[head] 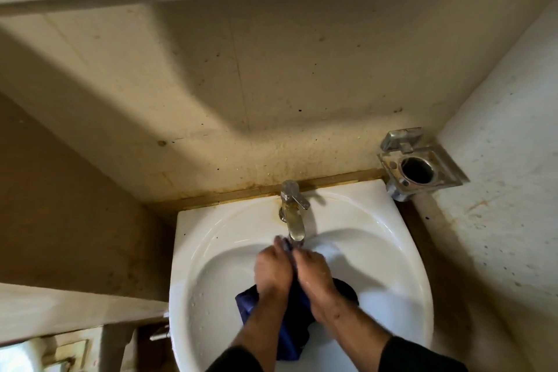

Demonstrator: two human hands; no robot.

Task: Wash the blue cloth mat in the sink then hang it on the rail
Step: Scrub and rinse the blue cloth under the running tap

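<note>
White sink (pixel 193 251), lower centre: my left hand (pixel 273 270) and right hand (pixel 314 273) both clench the blue mat (pixel 290 338) under the tap (pixel 294 220) for rinsing

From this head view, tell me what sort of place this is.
Most likely a small bathroom or washroom corner. A white ceramic basin is set against stained walls, with a chrome tap at its back and a metal wall holder beside it. Both hands work a blue cloth mat under the spout.
</note>
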